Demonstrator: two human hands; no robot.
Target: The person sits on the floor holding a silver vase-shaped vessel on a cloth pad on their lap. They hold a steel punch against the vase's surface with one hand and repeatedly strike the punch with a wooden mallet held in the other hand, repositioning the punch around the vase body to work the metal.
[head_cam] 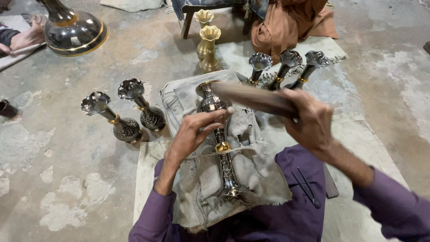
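Vase [220,143] lies on grey cloth [264,175] over lap, long axis running away from body, mouth end far. L hand [190,134] grips neck, fingers wrapped. R hand [311,121] closed on wooden stick [255,96], tip at vase mouth, approx. crosswise to axis. L hand nearer vase.

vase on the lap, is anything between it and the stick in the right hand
Nothing visible. The right hand holds a blurred wooden stick whose far end is right at the rim of the vase; whether it touches cannot be told. The left hand grips the vase's neck, below that rim, over a grey cloth.
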